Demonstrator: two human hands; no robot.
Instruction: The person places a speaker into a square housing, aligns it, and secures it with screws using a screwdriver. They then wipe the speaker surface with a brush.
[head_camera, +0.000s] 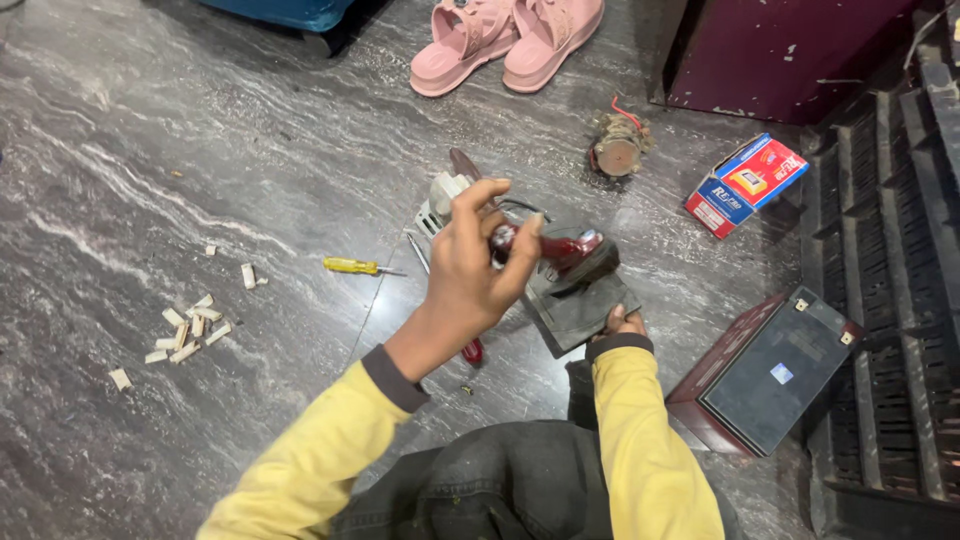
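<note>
I see my right hand (622, 324) clamped on the near edge of a dark flat plate (580, 305), holding it tilted above the marble floor (200, 200). My left hand (470, 270) is raised just left of the plate, fingers pinched on a small dark red part (503, 238) that meets the red housing (570, 250) on top of the plate. Right of the plate lies a black battery (775, 370). Left of the plate rests a yellow screwdriver (352, 265), with white scraps (185, 330) farther left. Beyond the plate sit a small motor (618, 148), a red and blue box (745, 185) and pink sandals (505, 40).
</note>
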